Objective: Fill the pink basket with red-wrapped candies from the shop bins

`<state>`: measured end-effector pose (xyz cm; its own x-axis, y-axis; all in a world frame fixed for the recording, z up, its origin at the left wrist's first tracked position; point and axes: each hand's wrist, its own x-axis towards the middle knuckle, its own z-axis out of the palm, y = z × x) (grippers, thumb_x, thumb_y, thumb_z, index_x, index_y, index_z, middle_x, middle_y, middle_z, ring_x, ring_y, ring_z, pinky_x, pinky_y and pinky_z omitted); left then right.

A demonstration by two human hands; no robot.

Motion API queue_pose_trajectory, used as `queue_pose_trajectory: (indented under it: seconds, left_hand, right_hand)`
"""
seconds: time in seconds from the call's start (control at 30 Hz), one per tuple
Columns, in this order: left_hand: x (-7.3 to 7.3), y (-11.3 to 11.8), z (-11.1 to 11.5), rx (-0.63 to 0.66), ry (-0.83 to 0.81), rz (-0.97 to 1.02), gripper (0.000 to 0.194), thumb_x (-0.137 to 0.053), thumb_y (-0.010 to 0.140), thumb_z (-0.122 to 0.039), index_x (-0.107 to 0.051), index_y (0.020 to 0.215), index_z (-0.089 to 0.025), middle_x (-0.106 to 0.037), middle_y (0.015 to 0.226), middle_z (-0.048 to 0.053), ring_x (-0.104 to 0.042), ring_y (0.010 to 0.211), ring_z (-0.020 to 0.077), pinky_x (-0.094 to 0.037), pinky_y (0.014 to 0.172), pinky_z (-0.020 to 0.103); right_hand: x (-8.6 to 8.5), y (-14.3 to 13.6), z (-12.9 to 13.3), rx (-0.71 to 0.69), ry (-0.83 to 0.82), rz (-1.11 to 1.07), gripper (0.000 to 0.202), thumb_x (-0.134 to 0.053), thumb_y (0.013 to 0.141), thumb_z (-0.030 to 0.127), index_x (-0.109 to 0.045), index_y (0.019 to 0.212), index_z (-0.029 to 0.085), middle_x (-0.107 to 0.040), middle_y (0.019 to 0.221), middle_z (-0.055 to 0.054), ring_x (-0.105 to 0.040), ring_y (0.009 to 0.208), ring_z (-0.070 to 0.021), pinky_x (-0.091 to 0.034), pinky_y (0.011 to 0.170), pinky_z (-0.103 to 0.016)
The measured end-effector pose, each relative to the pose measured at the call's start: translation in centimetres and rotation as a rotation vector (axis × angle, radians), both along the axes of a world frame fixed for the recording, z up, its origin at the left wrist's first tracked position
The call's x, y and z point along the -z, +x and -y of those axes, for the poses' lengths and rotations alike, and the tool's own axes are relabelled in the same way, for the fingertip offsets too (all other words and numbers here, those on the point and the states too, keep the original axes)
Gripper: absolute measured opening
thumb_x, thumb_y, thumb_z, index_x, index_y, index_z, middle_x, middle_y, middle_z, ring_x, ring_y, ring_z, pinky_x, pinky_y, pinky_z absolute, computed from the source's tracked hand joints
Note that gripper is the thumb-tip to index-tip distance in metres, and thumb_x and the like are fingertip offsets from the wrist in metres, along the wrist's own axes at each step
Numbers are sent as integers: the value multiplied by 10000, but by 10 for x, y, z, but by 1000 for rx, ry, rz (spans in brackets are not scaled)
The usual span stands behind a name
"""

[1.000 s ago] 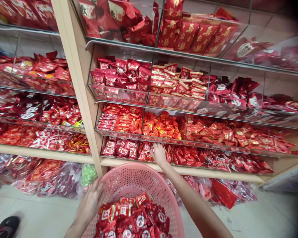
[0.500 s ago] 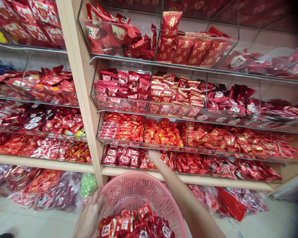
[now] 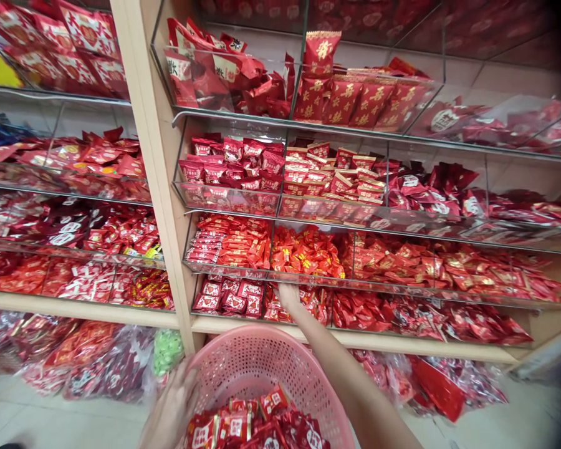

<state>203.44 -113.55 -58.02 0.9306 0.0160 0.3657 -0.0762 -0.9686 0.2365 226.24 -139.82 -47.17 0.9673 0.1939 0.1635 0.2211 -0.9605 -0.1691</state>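
A pink perforated basket (image 3: 262, 349) sits low in the middle of the view, with red wrapped packets (image 3: 262, 424) inside. My left hand (image 3: 180, 396) holds the basket's left rim. My right hand (image 3: 288, 296) reaches into the bottom shelf, among red and white packets (image 3: 315, 302); its fingers are hidden under the clear tray edge above. Just left of it lie dark red packets with heart patterns (image 3: 234, 302), and to its right are plain red packets (image 3: 362, 312).
Tiered clear shelves (image 3: 383, 218) full of red packets span the view. A wooden upright (image 3: 149, 143) divides two shelf units. Plastic bags of packets (image 3: 112, 362) and a green bag (image 3: 167, 349) rest on the floor below.
The view has shifted very slightly. Both hands and the basket stay in nearly the same places.
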Motion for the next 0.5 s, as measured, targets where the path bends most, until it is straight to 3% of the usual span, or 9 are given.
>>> queue_pose_trajectory:
  seconds: [0.27, 0.5]
  left_hand:
    - [2, 1, -1, 1, 9, 0, 330, -373, 823, -287, -552, 1091, -217, -432, 1322, 71, -441, 1183, 230, -415, 951, 386]
    - [-6, -2, 5, 10, -8, -5, 299, -359, 829, -252, -556, 1051, -220, -440, 1312, 73, -438, 1186, 229, -400, 965, 413]
  right_hand:
    - [3, -16, -4, 178, -11, 41, 260, -523, 770, 286, -620, 937, 112, -624, 962, -178, -552, 969, -274, -380, 819, -377]
    - [12, -21, -20, 306, 2, 59, 374, -503, 798, 328, -543, 1073, 78, -545, 1060, -243, -528, 984, -297, -397, 763, -396]
